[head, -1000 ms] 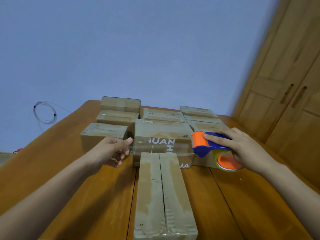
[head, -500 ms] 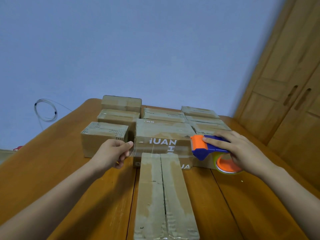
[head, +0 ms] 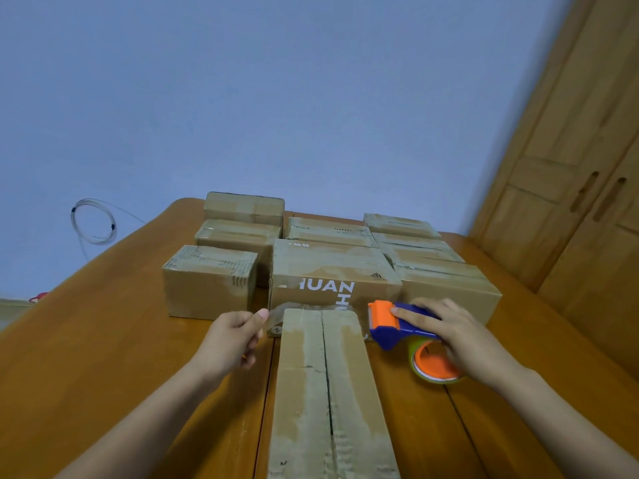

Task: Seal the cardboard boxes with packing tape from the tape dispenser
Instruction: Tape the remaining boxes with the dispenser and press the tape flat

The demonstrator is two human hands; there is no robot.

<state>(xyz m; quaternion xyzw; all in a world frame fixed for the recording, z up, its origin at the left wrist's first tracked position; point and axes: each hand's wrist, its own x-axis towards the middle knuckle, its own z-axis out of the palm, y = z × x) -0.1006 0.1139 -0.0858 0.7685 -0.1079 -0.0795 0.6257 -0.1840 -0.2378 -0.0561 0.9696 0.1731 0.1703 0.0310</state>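
Two hands stretch clear packing tape point(head: 311, 310) across the far end of a long cardboard box point(head: 328, 392).

The left hand point(head: 231, 340) pinches the tape's free end between thumb and curled fingers point(head: 257, 319), just left of the box's far corner. The right hand point(head: 460, 340) grips the blue and orange tape dispenser point(head: 397, 323), fingers wrapped over its handle, just right of the box. The box lies lengthwise on the wooden worktop point(head: 121, 357), its centre seam open. Behind it sit more cardboard boxes point(head: 332, 274), one printed "HUAN". A wooden wardrobe point(head: 570, 167) stands at right.
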